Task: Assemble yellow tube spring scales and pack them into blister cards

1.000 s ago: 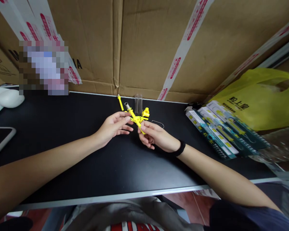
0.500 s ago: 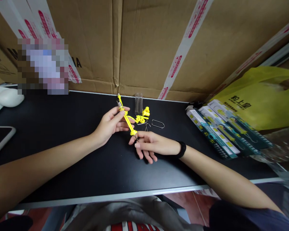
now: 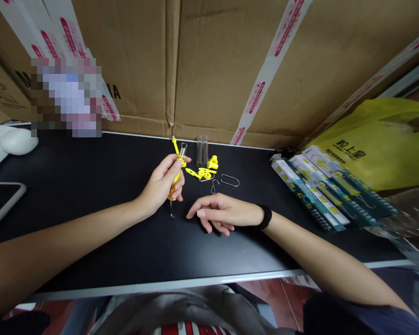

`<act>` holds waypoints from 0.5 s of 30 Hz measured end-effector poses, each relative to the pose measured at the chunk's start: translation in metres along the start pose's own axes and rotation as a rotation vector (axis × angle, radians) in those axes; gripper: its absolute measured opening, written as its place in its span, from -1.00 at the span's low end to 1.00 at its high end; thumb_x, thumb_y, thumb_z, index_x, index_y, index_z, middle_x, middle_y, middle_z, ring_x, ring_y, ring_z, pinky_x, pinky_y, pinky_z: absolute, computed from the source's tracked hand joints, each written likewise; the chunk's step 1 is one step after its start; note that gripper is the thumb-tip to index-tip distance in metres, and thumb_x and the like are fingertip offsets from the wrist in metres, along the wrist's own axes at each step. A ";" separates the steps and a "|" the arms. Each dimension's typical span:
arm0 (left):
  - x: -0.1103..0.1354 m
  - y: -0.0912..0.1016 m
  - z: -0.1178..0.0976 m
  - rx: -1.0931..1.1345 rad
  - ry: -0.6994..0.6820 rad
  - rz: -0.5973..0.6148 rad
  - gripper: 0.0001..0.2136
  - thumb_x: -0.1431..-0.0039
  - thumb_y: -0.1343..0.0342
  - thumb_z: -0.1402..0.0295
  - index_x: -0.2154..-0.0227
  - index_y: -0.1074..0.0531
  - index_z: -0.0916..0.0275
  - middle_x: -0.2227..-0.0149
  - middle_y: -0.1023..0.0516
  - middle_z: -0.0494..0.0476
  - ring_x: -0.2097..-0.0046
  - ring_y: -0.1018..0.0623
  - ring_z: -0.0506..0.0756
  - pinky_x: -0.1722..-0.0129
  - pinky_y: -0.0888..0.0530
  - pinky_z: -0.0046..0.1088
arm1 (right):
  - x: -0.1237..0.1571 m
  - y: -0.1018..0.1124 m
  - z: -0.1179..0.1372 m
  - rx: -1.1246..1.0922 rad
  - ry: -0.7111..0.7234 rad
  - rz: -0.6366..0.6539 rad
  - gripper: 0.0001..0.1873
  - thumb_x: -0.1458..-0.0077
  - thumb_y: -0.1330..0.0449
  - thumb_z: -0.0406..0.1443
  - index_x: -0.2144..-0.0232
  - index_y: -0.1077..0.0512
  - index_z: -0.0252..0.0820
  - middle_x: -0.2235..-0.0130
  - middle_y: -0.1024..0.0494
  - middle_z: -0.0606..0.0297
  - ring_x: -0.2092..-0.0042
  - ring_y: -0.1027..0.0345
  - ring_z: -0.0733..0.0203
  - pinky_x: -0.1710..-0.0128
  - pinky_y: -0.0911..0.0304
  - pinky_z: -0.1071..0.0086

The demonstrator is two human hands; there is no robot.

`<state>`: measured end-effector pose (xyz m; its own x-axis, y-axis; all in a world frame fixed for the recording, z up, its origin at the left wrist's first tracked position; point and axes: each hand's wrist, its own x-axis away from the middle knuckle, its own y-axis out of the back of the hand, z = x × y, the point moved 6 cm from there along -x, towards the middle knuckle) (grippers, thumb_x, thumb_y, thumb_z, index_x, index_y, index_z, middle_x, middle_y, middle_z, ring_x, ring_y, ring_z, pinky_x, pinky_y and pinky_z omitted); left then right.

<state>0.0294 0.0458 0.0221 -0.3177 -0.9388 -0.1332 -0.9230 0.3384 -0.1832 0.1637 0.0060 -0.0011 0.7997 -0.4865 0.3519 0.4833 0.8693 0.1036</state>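
My left hand (image 3: 162, 184) is closed round a slim yellow tool (image 3: 177, 171) with a metal tip, held nearly upright with the tip close to the black table (image 3: 91, 195). My right hand (image 3: 218, 214) rests on the table just right of it, fingers loosely curled and holding nothing. Beyond the hands lie small yellow plastic parts (image 3: 204, 170), two bent wire clips (image 3: 226, 180), another yellow stick (image 3: 175, 144) and two clear tubes (image 3: 201, 150).
Taped cardboard boxes (image 3: 209, 65) wall the table's far edge. Packaged tool cards (image 3: 317, 186) and a yellow plastic bag (image 3: 380, 144) lie at the right. A white object (image 3: 16, 139) and a tablet-like device (image 3: 0, 200) sit at the left.
My right hand let go of the yellow tool and settled on the table. My left hand swung the tool from slanted to nearly upright, its tip down.
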 end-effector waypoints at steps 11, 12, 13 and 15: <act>0.000 0.000 0.016 -0.178 0.111 0.077 -0.62 -0.26 -0.01 0.11 -0.03 -0.32 0.20 0.67 -0.17 -0.20 0.75 -0.10 -0.15 0.80 -0.14 -0.68 | 0.001 0.002 0.001 0.090 -0.004 -0.030 -0.61 -0.23 -0.06 -0.07 0.11 -0.39 -0.29 0.50 -0.43 0.43 0.72 -0.13 0.53 0.78 -0.03 0.61; 0.000 0.000 0.017 -0.201 0.115 0.088 -0.60 -0.25 -0.02 0.09 -0.05 -0.32 0.20 0.68 -0.16 -0.20 0.75 -0.11 -0.14 0.80 -0.14 -0.68 | 0.001 0.007 0.002 0.138 0.010 -0.078 -0.62 -0.24 -0.04 -0.08 0.16 -0.40 -0.28 0.52 -0.42 0.43 0.72 -0.13 0.52 0.76 -0.02 0.59; 0.001 0.000 0.018 -0.229 0.115 0.096 -0.59 -0.24 -0.02 0.09 -0.06 -0.32 0.19 0.69 -0.15 -0.20 0.75 -0.11 -0.14 0.80 -0.13 -0.67 | 0.001 0.015 0.003 0.210 0.037 -0.163 -0.64 -0.25 -0.02 -0.08 0.22 -0.41 -0.28 0.54 -0.40 0.43 0.71 -0.13 0.50 0.74 -0.03 0.58; 0.001 0.001 0.018 -0.292 0.101 0.106 -0.59 -0.24 -0.02 0.09 -0.06 -0.33 0.20 0.70 -0.13 -0.20 0.74 -0.12 -0.12 0.78 -0.14 -0.65 | 0.006 0.039 0.010 0.442 0.116 -0.433 -0.67 -0.26 -0.01 -0.13 0.34 -0.41 -0.26 0.56 -0.39 0.41 0.65 -0.16 0.46 0.64 -0.06 0.54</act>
<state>0.0323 0.0458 0.0044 -0.4219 -0.9059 -0.0367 -0.9022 0.4155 0.1155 0.1843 0.0378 0.0142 0.6097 -0.7874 0.0912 0.5990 0.5330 0.5976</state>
